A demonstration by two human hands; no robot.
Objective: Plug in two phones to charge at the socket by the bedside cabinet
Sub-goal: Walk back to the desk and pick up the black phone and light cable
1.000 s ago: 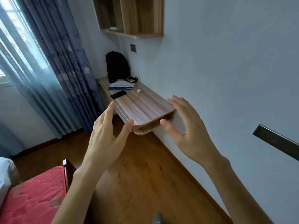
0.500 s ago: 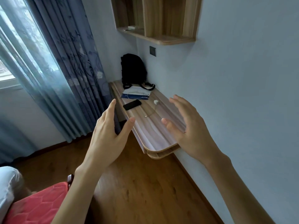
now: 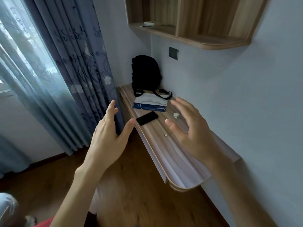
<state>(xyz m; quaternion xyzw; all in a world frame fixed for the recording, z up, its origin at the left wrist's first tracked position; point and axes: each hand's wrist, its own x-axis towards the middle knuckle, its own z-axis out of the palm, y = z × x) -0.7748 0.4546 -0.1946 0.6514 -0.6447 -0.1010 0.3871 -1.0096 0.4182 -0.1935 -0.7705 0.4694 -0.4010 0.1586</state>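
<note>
wooden wall desk [image 3: 165, 149] holds a black phone [image 3: 147, 118]; both hands' [image 3: 108, 136] grip spread apart, empty.

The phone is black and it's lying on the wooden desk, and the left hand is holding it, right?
Not quite. The phone is black and it lies on the wooden desk, but the left hand is not holding it. The head view shows that hand open and empty, beside the desk's edge.

two bare forearms reach in from the near edge, no sleeves, watch or rings showing. the left hand [image 3: 108, 136] and the right hand [image 3: 191, 133] are slim, with long fingers and short, plain nails.
</note>
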